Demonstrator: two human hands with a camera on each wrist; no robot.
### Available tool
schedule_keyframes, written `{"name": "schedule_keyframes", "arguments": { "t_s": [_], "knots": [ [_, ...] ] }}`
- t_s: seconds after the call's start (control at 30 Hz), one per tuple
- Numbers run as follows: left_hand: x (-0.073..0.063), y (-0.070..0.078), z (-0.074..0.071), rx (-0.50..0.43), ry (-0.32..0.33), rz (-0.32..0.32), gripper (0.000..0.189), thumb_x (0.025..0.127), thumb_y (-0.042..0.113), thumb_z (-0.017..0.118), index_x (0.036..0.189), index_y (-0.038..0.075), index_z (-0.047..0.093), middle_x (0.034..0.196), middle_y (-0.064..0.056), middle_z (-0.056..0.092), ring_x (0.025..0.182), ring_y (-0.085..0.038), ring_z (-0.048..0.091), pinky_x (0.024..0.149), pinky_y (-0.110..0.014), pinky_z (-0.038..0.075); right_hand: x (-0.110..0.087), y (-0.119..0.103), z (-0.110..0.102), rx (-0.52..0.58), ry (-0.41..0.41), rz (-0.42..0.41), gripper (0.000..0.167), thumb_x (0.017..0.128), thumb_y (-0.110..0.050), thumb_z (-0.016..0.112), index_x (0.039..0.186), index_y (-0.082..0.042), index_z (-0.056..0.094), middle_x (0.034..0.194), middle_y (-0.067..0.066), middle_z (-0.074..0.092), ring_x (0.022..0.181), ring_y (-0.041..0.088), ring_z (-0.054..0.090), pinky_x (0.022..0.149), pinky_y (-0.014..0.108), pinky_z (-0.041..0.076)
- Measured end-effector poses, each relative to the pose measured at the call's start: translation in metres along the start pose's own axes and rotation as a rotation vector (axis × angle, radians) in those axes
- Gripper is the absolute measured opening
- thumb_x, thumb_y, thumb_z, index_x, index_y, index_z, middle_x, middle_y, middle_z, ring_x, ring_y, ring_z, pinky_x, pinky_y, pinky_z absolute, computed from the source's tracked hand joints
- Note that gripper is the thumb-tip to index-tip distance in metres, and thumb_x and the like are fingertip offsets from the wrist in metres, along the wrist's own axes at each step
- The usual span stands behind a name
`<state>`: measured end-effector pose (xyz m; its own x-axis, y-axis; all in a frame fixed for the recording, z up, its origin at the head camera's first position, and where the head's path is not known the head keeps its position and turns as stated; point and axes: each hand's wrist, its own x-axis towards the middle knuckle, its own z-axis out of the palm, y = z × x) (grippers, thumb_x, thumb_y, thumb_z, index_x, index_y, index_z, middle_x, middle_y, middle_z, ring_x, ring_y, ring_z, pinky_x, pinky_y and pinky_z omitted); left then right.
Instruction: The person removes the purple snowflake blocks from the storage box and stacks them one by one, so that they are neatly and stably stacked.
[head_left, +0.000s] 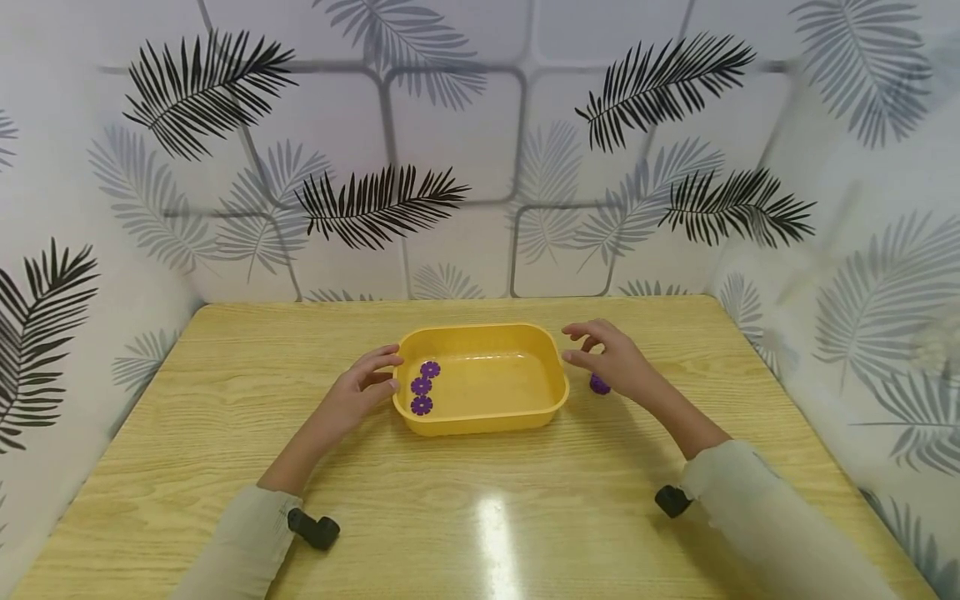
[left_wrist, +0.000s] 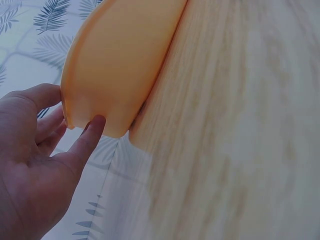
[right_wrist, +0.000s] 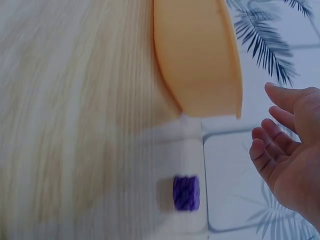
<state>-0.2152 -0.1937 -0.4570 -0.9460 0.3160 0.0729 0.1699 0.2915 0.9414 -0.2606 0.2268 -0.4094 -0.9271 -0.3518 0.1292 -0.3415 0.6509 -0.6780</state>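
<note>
Discs (head_left: 421, 387) inside the tray (head_left: 483, 425) show in head view alone.

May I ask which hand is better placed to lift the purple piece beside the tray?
The right hand, probably: it hovers empty near the purple piece; the left hand is across, touching the yellow tray.

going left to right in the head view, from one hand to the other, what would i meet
Left hand → yellow tray, with three purple flower-shaped pieces inside its left end → right hand.
</note>
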Motion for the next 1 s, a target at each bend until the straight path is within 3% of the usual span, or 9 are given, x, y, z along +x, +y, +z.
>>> {"name": "schedule_keyframes", "arguments": {
  "t_s": [0.23,0.63,0.87,1.0],
  "knots": [
    [0.000,-0.001,0.000,-0.007,0.006,-0.007,0.042,0.104,0.021,0.057,0.144,0.008,0.052,0.163,0.003,0.031,0.138,-0.034,0.046,0.107,-0.034,0.050,0.017,-0.026,0.024,0.087,-0.035,-0.077,0.044,0.095,-0.026,0.071,0.135,-0.011,0.062,0.127,0.016,0.059,0.102,0.025,0.057,0.078,0.034,0.052],
    [0.001,-0.001,-0.001,-0.020,0.003,-0.004,0.043,0.104,0.021,0.057,0.144,0.006,0.052,0.163,0.003,0.031,0.139,-0.034,0.045,0.110,-0.040,0.047,0.036,-0.056,0.059,0.115,-0.104,-0.182,0.042,0.095,-0.020,0.071,0.133,-0.007,0.063,0.125,0.020,0.060,0.099,0.023,0.059,0.081,0.032,0.053],
    [0.001,-0.004,-0.001,-0.023,0.005,0.004,0.042,0.104,0.019,0.056,0.144,0.005,0.052,0.164,0.000,0.031,0.138,-0.036,0.046,0.108,-0.032,0.049,0.046,-0.070,0.082,0.077,-0.150,-0.220,0.043,0.094,-0.021,0.072,0.132,-0.004,0.063,0.125,0.020,0.063,0.096,0.022,0.061,0.078,0.030,0.054],
    [0.002,-0.006,-0.001,-0.040,-0.002,0.012,0.042,0.104,0.018,0.056,0.143,0.003,0.051,0.164,-0.002,0.030,0.139,-0.038,0.045,0.105,-0.026,0.049,0.049,-0.077,0.096,0.072,-0.210,-0.196,0.044,0.094,-0.022,0.073,0.133,-0.004,0.063,0.129,0.018,0.062,0.099,0.021,0.059,0.081,0.029,0.053]
  ]
}}
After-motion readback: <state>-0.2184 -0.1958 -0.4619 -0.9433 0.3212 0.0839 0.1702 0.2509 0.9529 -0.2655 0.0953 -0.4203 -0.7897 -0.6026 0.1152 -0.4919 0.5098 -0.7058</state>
